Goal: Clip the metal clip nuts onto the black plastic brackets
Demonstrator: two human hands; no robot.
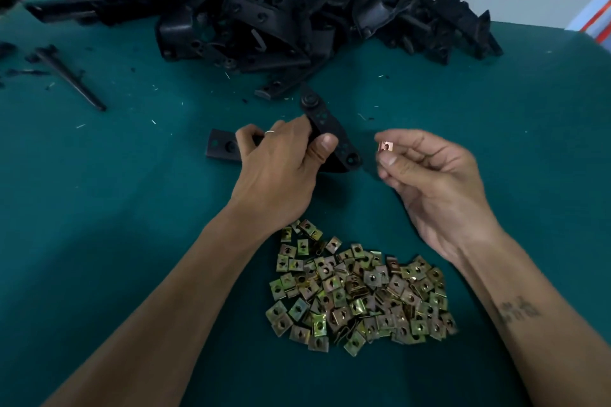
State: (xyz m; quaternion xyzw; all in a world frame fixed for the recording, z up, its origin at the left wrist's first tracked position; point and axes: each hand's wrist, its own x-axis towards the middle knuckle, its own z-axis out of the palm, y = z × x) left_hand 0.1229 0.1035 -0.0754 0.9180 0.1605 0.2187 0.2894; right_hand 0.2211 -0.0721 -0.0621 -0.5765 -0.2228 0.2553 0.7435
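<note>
- The left hand [284, 155] grips a long black plastic bracket with round holes [330, 129], thumb across its face and fingers curled behind; the bracket is raised off the table and tilted so its lower end points toward the other hand, evidently to present an edge for clipping.
- The right hand [429, 175] pinches one small copper-toned square metal clip nut [384, 145] between thumb and forefinger, the remaining fingers loosely curled. The nut sits near the bracket's lower end but apart from it; it is not yet clipped on.
- A heap of brass-coloured square metal clip nuts [360, 291] lies on the green table covering [132, 208] between the forearms, close to the person, judged to be stock kept within easy reach of the right hand.
- A large pile of black plastic brackets [264, 3] lies at the far side of the table, judged to be the supply awaiting nuts.
- A flat black plastic plate with a hole [221, 145] lies just beside the left hand's knuckles; whether it is joined to the held bracket cannot be told.
</note>
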